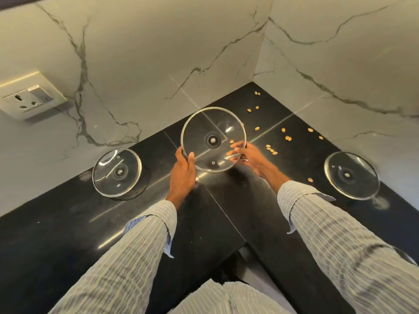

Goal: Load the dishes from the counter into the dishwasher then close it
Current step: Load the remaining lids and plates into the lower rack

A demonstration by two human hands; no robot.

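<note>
Both hands (183, 171) hold glass lid (213, 139), counter (68, 223)

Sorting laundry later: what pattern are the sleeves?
Thin pale stripes on the sleeves, clearest in the head view.

Dim warm light, wide-angle edge warping

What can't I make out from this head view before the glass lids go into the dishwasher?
- Dishwasher: nowhere in the head view; not visible.
- Right hand: its fingertips lie behind the round clear glass lid with a metal rim, so the grip is unclear.
- Lid knobs: underneath, hidden.
- Small yellow bits scattered on the black counter: too small to identify.
- Left hand grips the rim.
</note>
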